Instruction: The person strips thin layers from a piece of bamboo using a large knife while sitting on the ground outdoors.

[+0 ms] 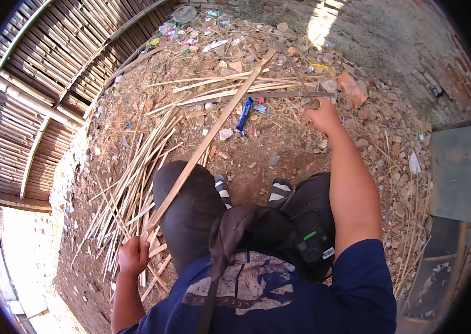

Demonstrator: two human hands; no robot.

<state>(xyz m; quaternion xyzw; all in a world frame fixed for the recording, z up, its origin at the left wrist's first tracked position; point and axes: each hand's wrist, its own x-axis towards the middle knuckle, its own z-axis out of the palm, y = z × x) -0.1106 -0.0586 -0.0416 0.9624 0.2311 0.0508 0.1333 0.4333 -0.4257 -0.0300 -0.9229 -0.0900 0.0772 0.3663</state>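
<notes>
A long flat bamboo strip [213, 136] slants from lower left up past my left knee, its far end above the ground litter. My left hand [132, 256] is closed on its near end, thumb up along it. Stretched forward, my right hand [323, 117] is closed around a small dark handle [314, 104]; the rest of that tool blends into the rubble, and I cannot make out its shape. Beside this hand, a narrow dark bar [296, 94] passes under the bamboo strip. Thin split bamboo strips [135, 186] lie piled at my left, with more strips [202, 83] ahead.
A blue wrapper [244, 115] lies on the dirt before my feet. Rubble and litter spread around, with a brick piece [352, 91] beyond my right hand. A bamboo-slat wall [52, 67] stands left, a rough wall [391, 50] ahead right, and a grey panel [458, 172] right.
</notes>
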